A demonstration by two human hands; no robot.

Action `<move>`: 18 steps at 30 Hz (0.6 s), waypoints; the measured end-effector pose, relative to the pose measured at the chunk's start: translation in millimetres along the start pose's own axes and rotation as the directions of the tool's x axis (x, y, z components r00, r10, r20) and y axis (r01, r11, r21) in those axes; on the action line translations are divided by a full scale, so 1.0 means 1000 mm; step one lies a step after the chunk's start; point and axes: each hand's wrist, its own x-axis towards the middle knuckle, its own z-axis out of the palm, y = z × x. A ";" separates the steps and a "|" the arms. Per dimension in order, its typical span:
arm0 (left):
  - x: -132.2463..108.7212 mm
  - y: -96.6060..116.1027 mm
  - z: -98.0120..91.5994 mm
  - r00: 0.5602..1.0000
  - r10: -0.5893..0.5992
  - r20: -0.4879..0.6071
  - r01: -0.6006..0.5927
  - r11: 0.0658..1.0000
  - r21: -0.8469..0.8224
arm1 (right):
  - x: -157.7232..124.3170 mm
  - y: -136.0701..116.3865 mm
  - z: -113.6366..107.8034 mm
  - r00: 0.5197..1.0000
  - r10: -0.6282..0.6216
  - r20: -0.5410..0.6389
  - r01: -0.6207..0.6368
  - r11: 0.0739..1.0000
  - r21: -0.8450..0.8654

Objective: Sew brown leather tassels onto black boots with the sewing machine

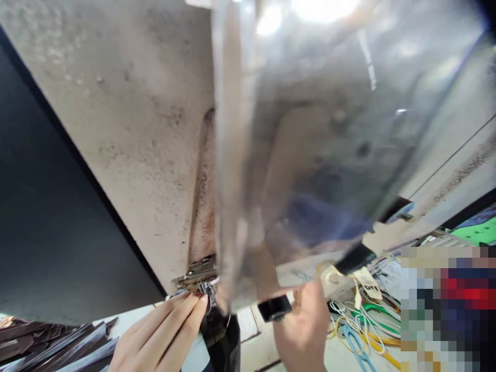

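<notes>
While the left hand [163,333] pinches a small metal buckle [201,281] between its fingertips, the right hand [304,325] grips the lower edge of a clear plastic sleeve [310,155], which rises blurred from that grasp and fills the upper view. The buckle sits just beside the sleeve's lower left corner. Left of the pinching fingers lies a pile of dark strips [58,346]; right of the gripping hand, coloured cords [364,336] tangle on the table [256,346].

Left hand [163,330] at metal clip [199,279], right hand [304,330] under clear bag [310,155]
</notes>
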 end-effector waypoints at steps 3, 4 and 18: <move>0.000 -0.011 -0.007 0.993 0.066 0.101 -0.064 0.998 -0.017 | 0.011 -0.001 -0.013 0.974 0.214 0.075 -0.226 0.949 0.220; -0.001 -0.014 -0.009 0.989 0.082 0.126 -0.081 0.997 -0.011 | 0.012 -0.003 -0.015 0.970 0.222 0.097 -0.240 0.933 0.267; -0.022 -0.028 0.001 0.983 0.107 0.146 -0.104 0.994 -0.026 | 0.013 -0.014 0.008 0.874 -0.339 0.348 0.368 0.930 -0.018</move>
